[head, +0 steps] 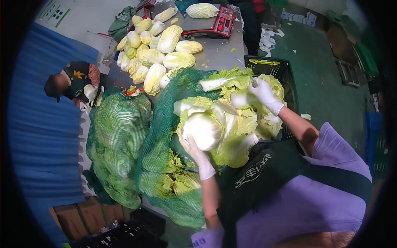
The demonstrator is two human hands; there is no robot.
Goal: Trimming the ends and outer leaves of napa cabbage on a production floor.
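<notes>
My left hand (197,155), in a white glove, grips a Chinese cabbage (203,131) whose pale, rounded base faces up. Loosened outer leaves (234,145) spread around its right side. Over the leaves by the crate, my gloved right hand (266,95) has its fingers curled around a small grey object (254,83); its kind is unclear. A torn leaf (228,80) lies left of those fingertips. Beneath the cabbage is an opened green mesh sack (161,133) with more cabbages (183,183) inside.
Trimmed cabbages (149,57) are heaped on the metal table (217,54). A red scale (223,23) bears one cabbage (202,11). Leaves fill a black crate (290,80) at right. A full mesh sack (119,148) stands at left; beyond it a person (74,80) handles a cabbage.
</notes>
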